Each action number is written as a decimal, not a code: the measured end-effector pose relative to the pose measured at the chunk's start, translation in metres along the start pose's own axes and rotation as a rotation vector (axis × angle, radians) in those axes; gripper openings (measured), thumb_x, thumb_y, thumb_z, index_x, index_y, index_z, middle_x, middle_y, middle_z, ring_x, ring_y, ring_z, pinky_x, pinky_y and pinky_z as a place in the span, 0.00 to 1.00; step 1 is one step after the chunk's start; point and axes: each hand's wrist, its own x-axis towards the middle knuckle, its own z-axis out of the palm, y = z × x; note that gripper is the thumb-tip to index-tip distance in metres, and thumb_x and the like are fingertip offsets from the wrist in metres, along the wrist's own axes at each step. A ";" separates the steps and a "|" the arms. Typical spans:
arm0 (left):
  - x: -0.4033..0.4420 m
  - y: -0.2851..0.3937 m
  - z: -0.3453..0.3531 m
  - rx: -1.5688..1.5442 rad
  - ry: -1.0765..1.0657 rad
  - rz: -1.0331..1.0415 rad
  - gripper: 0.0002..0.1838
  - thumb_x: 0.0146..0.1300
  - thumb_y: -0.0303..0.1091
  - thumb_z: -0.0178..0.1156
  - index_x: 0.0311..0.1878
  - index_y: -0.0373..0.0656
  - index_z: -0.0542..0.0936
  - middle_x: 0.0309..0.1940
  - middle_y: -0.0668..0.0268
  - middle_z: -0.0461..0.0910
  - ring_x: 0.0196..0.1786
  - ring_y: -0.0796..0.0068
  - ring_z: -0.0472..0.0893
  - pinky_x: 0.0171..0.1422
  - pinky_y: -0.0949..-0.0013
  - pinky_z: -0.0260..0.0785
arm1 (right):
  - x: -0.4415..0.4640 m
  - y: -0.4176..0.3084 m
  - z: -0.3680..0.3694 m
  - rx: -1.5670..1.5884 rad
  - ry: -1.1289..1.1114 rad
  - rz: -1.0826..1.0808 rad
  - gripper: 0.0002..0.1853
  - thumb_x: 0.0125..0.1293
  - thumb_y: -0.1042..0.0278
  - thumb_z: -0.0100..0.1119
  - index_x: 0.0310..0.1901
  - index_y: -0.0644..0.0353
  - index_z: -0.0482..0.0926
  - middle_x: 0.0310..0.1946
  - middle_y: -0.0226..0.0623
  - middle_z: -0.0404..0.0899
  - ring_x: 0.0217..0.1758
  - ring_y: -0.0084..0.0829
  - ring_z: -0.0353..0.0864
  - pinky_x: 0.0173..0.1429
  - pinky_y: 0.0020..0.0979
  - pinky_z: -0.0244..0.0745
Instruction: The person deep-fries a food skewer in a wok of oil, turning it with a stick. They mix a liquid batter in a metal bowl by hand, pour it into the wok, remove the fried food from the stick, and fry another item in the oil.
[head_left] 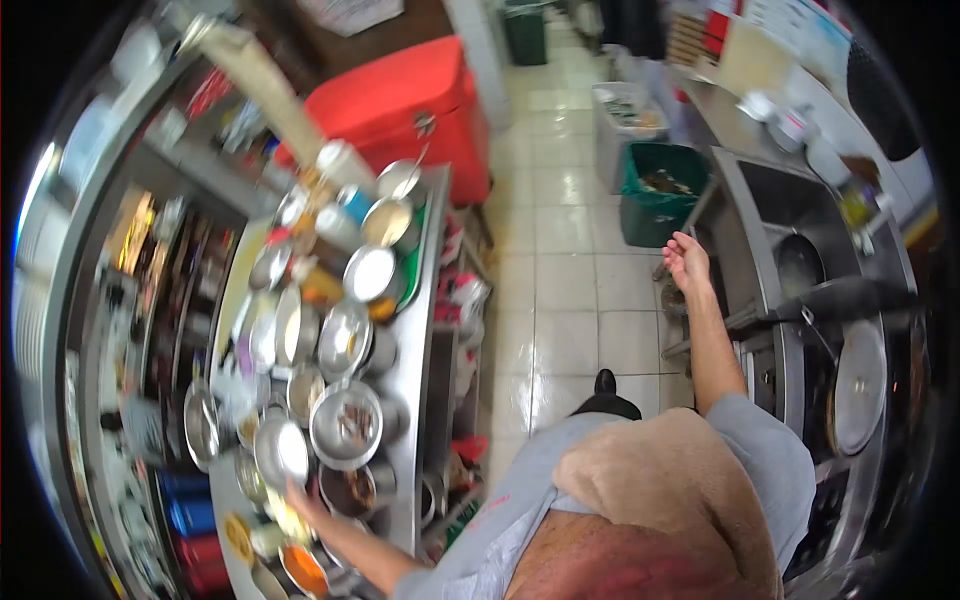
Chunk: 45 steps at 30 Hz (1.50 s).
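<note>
At the lower left, my left hand (298,500) is at the near rim of a shiny metal bowl (281,452), with its fingers closed on the edge and partly hidden. Close beside it stands another metal bowl (346,424) with brownish pieces inside. A pot with dark contents (347,488) sits just right of the hand, and a container of orange food (303,569) lies below it. My right hand (687,262) hangs out over the floor, holding nothing, its fingers loosely curled and apart. A green bin (655,205) is just beyond it.
Several metal bowls and pots crowd the steel counter (408,400) on the left. Behind it stands a red cooler box (400,110). A tiled aisle (560,270) runs ahead. On the right are a steel sink (800,195) and a stove with a large round pan (860,388).
</note>
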 end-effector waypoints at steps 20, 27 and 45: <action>-0.360 -0.070 0.585 0.306 -0.812 0.805 0.23 0.63 0.36 0.57 0.57 0.32 0.67 0.51 0.52 0.71 0.42 0.64 0.75 0.53 0.67 0.67 | 0.139 -0.134 -0.073 -0.156 0.231 -0.257 0.12 0.59 0.60 0.60 0.34 0.60 0.73 0.18 0.28 0.68 0.17 0.20 0.65 0.21 0.26 0.60; -0.559 -0.132 0.754 0.201 -1.695 0.672 0.24 0.65 0.33 0.54 0.61 0.34 0.63 0.57 0.55 0.66 0.49 0.64 0.72 0.53 0.65 0.67 | 0.136 -0.154 -0.134 -0.234 0.529 -0.398 0.12 0.62 0.59 0.57 0.29 0.60 0.72 0.16 0.27 0.65 0.16 0.18 0.61 0.19 0.26 0.55; -0.878 -0.103 0.708 -0.237 -2.946 0.187 0.21 0.63 0.28 0.55 0.58 0.37 0.66 0.53 0.61 0.69 0.52 0.72 0.73 0.54 0.70 0.65 | -0.154 -0.261 -0.170 -0.770 1.756 -1.044 0.12 0.60 0.72 0.58 0.46 0.61 0.75 0.34 0.35 0.73 0.37 0.26 0.74 0.43 0.26 0.71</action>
